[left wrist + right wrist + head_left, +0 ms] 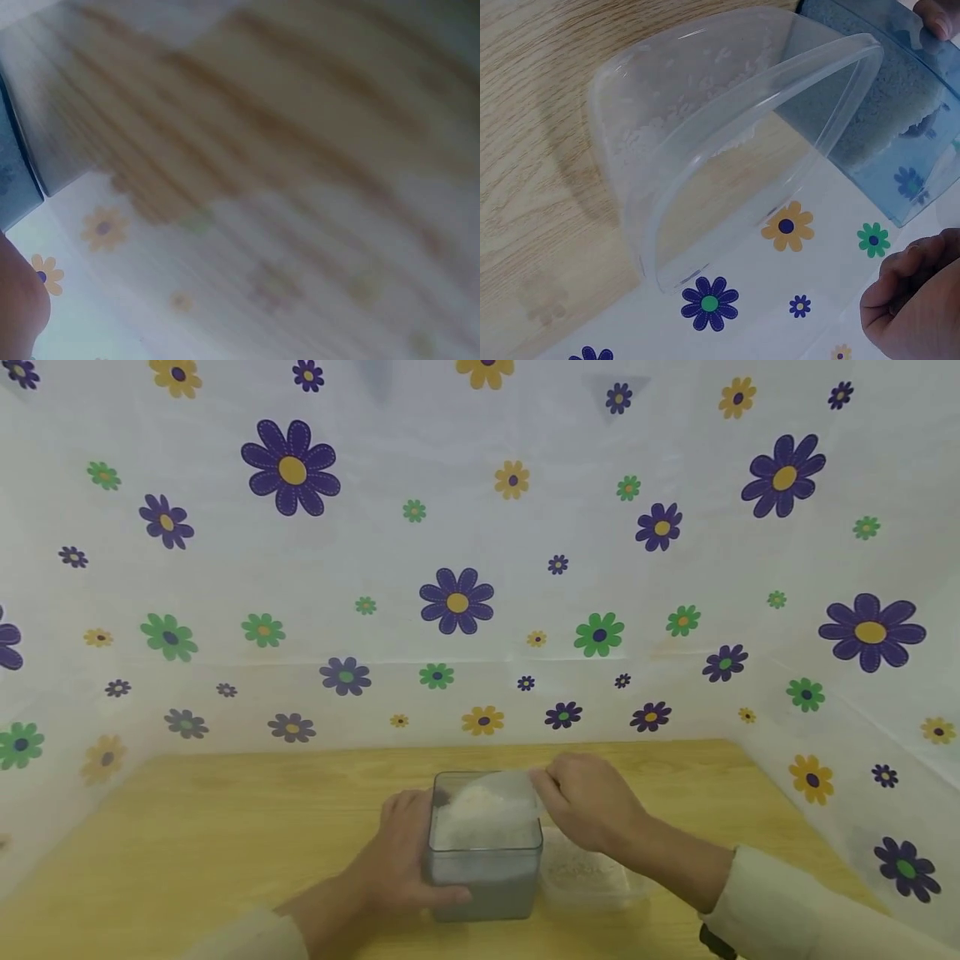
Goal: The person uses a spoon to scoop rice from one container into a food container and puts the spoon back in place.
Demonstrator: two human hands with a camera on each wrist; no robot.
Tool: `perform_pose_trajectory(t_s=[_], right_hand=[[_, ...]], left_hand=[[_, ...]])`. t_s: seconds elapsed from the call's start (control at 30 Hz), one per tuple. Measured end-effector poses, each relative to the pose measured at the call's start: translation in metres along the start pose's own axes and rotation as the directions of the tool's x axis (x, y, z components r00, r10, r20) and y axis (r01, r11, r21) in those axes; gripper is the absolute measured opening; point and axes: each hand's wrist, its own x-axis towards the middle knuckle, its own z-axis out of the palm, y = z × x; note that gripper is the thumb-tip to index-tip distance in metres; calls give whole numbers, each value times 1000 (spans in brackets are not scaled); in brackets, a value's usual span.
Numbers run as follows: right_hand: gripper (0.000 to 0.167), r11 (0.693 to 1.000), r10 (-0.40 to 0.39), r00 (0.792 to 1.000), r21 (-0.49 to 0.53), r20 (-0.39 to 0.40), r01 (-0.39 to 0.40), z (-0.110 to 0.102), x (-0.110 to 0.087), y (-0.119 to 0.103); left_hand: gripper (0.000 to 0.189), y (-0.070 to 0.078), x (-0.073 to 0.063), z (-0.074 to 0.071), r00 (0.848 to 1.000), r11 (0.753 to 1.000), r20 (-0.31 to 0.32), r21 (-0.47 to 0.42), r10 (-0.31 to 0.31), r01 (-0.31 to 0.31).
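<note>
A square, blue-tinted clear container (483, 885) of white rice stands on the table. My left hand (405, 852) grips its left side, the thumb lying across the front. Over the open top, my right hand (592, 802) holds a translucent scoop (513, 789) by its right end, tilted among the rice (480, 831). The curled fingers hide the end they hold. In the right wrist view, a clear plastic box (697, 82) with some rice grains in it stands beside the container. Only part of the left hand (22, 307) shows in the left wrist view.
A wood-grain table (300, 810) carries everything. White sheeting (390, 468) printed with flowers rises at the back and both sides. The clear box partly lies under the right forearm in the head view.
</note>
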Motion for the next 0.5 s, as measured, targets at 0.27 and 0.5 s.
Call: perform_pose_trajectory(t_s=[0.27, 0.5], right_hand=[[52, 1000, 17, 1000, 15, 1, -17, -9, -4, 15], [51, 998, 36, 998, 46, -52, -34, -18, -12, 33]], left_hand=[[107, -1, 2, 3, 1000, 1000, -10, 6, 8, -8], [105, 0, 3, 0, 1000, 999, -15, 26, 27, -27]])
